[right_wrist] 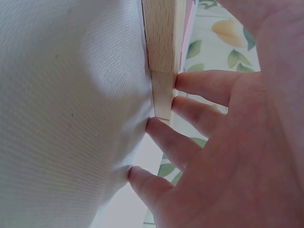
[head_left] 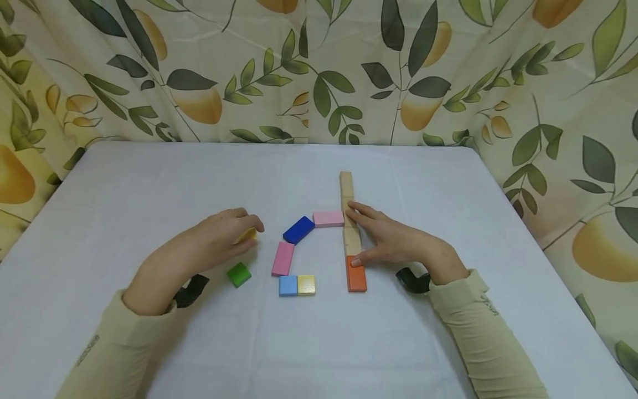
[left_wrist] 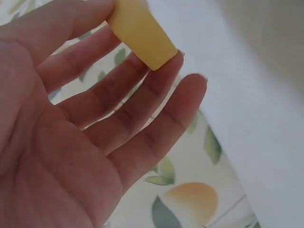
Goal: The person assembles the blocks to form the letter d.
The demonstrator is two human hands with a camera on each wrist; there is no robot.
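My left hand point(head_left: 214, 235) pinches a yellow block point(left_wrist: 142, 35) between thumb and fingers, raised over the table. Below that hand lies a green block point(head_left: 239, 275). My right hand point(head_left: 399, 238) rests by a straight column of plain wooden blocks point(head_left: 346, 184); its fingertips touch their side and its thumb lies on an orange block point(head_left: 356, 280) at the near end. From the column a pink block point(head_left: 329, 219), a dark blue block point(head_left: 298, 230) and another pink block point(head_left: 282, 259) curve leftward. A light blue block point(head_left: 288, 286) and a pale yellow block point(head_left: 306, 285) sit side by side below.
A white cloth covers the table point(head_left: 149, 177). Behind and at the sides hangs a curtain point(head_left: 329, 66) printed with leaves and fruit. Dark straps point(head_left: 412, 281) show at both wrists.
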